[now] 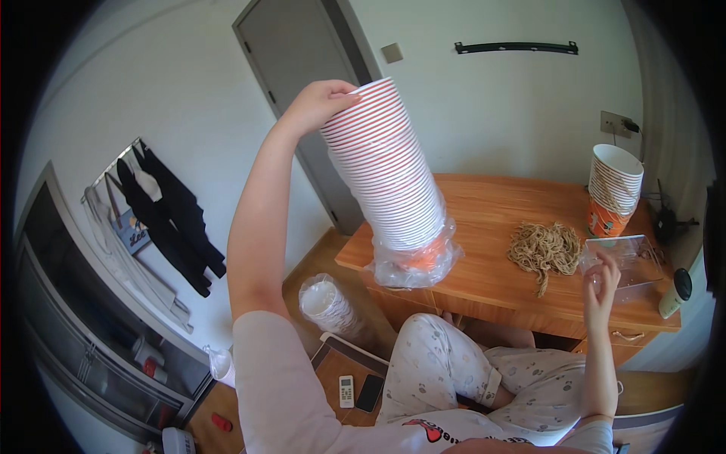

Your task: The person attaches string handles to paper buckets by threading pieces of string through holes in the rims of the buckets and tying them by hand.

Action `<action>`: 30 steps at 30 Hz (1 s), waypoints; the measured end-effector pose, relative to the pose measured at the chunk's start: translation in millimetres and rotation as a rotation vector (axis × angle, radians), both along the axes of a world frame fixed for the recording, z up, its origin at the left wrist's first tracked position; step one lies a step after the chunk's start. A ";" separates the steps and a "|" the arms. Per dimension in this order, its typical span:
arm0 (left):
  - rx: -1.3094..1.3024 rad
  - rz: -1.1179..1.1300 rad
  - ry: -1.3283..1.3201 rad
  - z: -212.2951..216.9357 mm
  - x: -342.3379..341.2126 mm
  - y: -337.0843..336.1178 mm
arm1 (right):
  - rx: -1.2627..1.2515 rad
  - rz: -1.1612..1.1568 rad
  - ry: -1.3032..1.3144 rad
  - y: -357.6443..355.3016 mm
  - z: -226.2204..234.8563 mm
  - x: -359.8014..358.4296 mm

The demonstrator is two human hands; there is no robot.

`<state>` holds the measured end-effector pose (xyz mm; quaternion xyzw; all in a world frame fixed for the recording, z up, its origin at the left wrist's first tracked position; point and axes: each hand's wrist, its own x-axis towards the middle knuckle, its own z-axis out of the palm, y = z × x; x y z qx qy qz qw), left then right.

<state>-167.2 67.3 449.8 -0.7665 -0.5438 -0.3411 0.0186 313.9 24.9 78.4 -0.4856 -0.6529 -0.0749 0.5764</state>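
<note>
My left hand [321,106] is raised and grips the upper rim of a tall stack of paper cups [386,166]. The stack is white with reddish rim lines and tilts slightly, its top leaning left. Crumpled clear plastic wrap [382,271] hangs round its lower end, where an orange cup side shows through. Over the right part of the desk, my right hand [601,284] has its fingers loosely bent and apart, with nothing visible in them. Just behind that hand lies a clear plastic box [635,257]. Left of it is a heap of tan string [546,250].
On the wooden desk [484,204], a shorter stack of orange paper cups [614,189] stands at the far right. A capped bottle [675,293] is near the right edge. Wrapped white cups [329,303] stand on the floor. A remote [346,391] and a phone [369,393] lie beside my legs.
</note>
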 end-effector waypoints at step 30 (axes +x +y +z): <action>0.864 -0.429 0.029 -157.1 89.0 -115.4 | -0.256 -0.090 -0.175 -10.1 -50.7 -61.4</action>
